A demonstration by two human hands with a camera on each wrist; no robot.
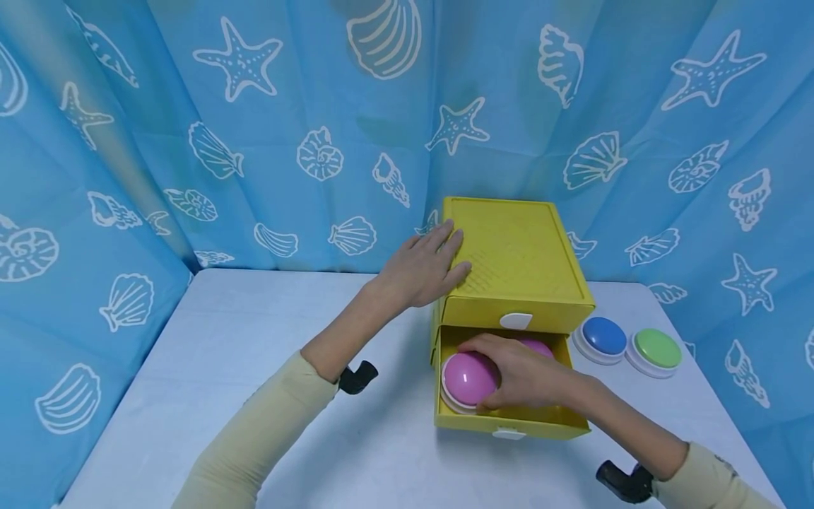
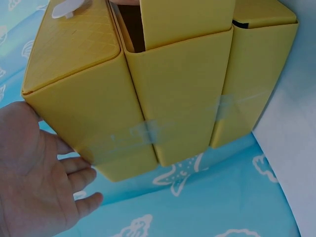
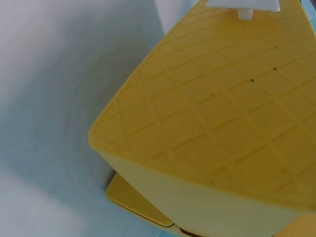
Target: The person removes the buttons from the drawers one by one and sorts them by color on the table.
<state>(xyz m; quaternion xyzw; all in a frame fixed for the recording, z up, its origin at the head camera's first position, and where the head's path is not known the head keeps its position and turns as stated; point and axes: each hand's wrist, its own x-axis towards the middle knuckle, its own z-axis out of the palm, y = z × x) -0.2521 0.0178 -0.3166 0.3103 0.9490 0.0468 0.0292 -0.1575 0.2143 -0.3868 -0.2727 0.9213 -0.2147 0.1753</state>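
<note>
A yellow drawer cabinet (image 1: pixel 518 240) stands on the table with its middle drawer (image 1: pixel 547 427) pulled out. My left hand (image 1: pixel 421 270) rests on the cabinet's top left edge, fingers spread over the lid; the left wrist view shows that hand (image 2: pixel 42 177) against the cabinet's side. Inside the drawer, my right hand (image 1: pixel 528 371) grips a pink dome push button (image 1: pixel 469 378) with a white base, near the front left corner. Partly hidden behind the hand is a second pink dome (image 1: pixel 537 346). Only the drawer's front (image 3: pixel 212 108) fills the right wrist view; the hand is hidden there.
A blue push button (image 1: pixel 603 336) and a green one (image 1: pixel 658 348) sit on the white table (image 1: pixel 356 452) right of the cabinet. White handles mark the top drawer (image 1: pixel 516 321) and the open one. Behind hangs a blue shell-print curtain (image 1: pixel 273 155).
</note>
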